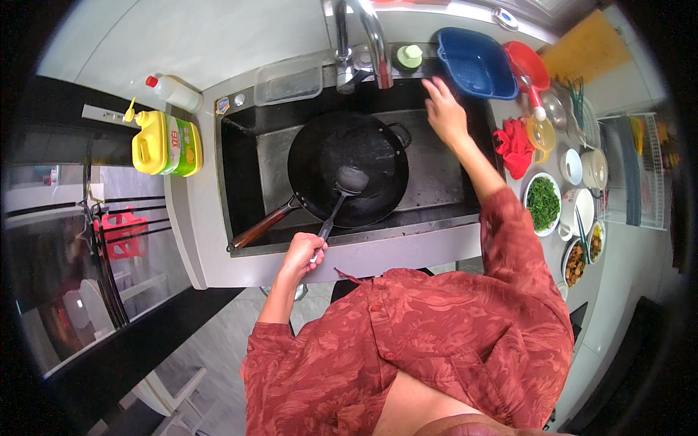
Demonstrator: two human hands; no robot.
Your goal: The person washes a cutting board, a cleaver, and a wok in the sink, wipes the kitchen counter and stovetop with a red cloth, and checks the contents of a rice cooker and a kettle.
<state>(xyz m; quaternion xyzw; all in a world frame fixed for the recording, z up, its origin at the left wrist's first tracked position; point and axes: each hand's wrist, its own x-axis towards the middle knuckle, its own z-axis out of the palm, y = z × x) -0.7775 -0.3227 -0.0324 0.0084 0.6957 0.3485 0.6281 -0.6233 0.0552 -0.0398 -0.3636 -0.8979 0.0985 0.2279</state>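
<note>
A black wok with a wooden handle rests in the dark sink. My left hand is closed round the handle of a metal ladle, whose bowl lies inside the wok. My right hand, somewhat blurred, is over the sink's right part, to the right of the wok, with its fingers apart and nothing seen in it. Ahead of that hand stand a pale green-topped dispenser and a blue plastic basin. The chrome faucet arches over the sink's back edge, left of my right hand.
A yellow detergent jug, a red-capped bottle and a clear plastic tray stand left and behind. On the right counter are a red cloth, a red bowl, a plate of chopped greens, a white pot and filled dishes.
</note>
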